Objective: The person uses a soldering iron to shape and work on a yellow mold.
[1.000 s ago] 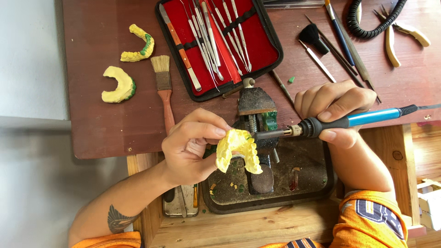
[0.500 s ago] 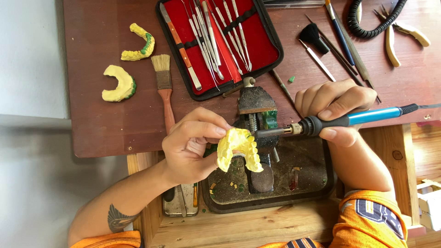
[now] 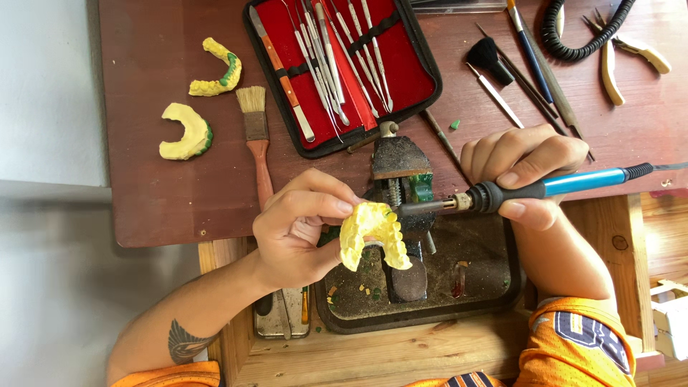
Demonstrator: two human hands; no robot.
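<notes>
My left hand [image 3: 301, 229] grips a yellow horseshoe-shaped dental cast [image 3: 373, 233] between thumb and fingers, over a dark tray. My right hand [image 3: 527, 172] holds a pen-like heated tool [image 3: 530, 190] with a black grip and blue handle. Its metal tip points left and touches the top of the cast. A small bench vise [image 3: 401, 172] stands just behind the cast.
On the brown table [image 3: 158, 208] lie two more yellow-and-green casts [image 3: 188, 132], [image 3: 215, 69], a flat brush [image 3: 256, 140], an open red-lined case of metal instruments [image 3: 344, 64], loose probes, pliers [image 3: 620, 54] and a coiled black cord [image 3: 573, 36]. The dark tray [image 3: 480, 287] holds wax crumbs.
</notes>
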